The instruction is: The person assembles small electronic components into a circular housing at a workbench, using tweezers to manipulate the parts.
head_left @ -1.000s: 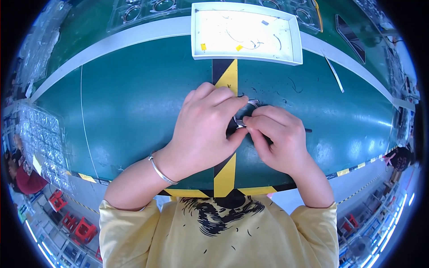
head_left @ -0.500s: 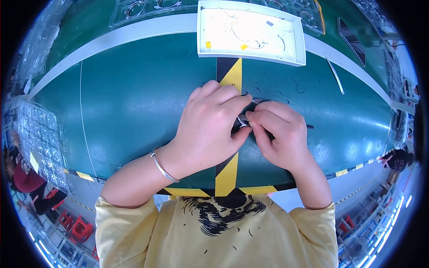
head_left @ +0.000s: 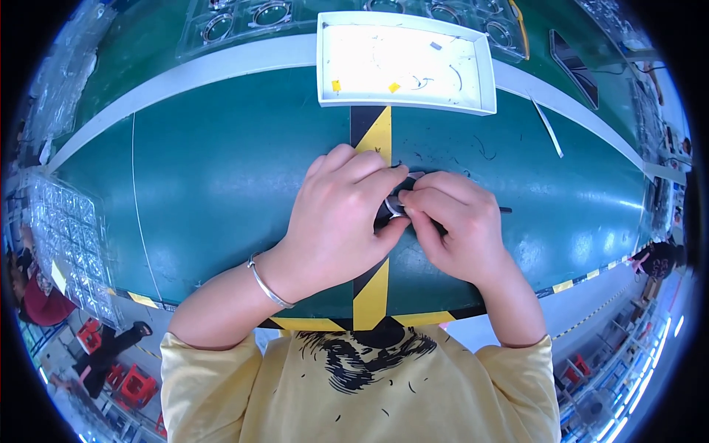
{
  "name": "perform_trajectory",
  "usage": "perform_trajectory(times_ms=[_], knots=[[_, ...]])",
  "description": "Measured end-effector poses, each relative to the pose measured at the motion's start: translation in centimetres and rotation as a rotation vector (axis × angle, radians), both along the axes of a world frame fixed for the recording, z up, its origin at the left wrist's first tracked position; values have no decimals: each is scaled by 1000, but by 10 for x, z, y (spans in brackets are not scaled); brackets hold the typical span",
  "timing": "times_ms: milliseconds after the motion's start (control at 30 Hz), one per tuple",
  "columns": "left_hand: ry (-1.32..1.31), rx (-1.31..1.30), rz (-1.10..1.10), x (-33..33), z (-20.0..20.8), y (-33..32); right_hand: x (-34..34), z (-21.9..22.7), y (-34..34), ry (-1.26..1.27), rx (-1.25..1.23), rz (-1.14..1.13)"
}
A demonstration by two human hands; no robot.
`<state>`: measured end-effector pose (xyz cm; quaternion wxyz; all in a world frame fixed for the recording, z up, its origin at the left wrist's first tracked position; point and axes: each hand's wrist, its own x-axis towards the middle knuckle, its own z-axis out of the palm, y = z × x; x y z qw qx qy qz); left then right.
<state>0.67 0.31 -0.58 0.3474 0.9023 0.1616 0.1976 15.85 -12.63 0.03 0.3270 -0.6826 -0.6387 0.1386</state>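
Near the middle of the green table, my left hand [head_left: 341, 205] curls its thumb and fingers around a small dark part with a silvery curved rim [head_left: 396, 207]. My right hand [head_left: 461, 221] is closed in a pinch at that part's right side, fingertips against it. What sits between the right fingertips is too small and covered to name. Most of the part is hidden by my fingers. Past the right hand, the end of a thin dark stick [head_left: 506, 210] shows; whether it is held cannot be made out.
A shallow white box [head_left: 406, 103] with black scraps and yellow bits stands ahead. Behind it are clear trays [head_left: 244, 26] with metal rings. A thin pale strip [head_left: 547, 127] and a dark flat panel [head_left: 573, 68] lie right. Clear blister trays [head_left: 70, 236] are stacked left.
My hands keep nearly the same hold on the dark part, with slight finger shifts. The whole view has moved a little, so the box and table appear lower and further left.
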Motion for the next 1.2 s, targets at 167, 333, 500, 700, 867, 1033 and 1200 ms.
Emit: perform_trajectory(times_ms=[167, 333, 500, 700, 867, 1033, 1200], knots=[[47, 10, -19, -1, 14, -1, 0, 16, -2, -47, -7, -29], [226, 15, -149, 0, 21, 0, 6, -10, -14, -85, 18, 53], [140, 78, -254, -18, 19, 12, -5, -19, -12, 57, -2, 146], [144, 79, -312, -2, 38, 6, -2, -19, -14, 68, 86, 150], [171, 68, -365, 2, 45, 13, 0, -14, -10, 73, 78, 144], [180, 78, -350, 3, 37, 15, 2, -17, -9, 82, 70, 151], [168, 73, -355, 0, 36, 16, -2, -16, -11, 73, 88, 149]])
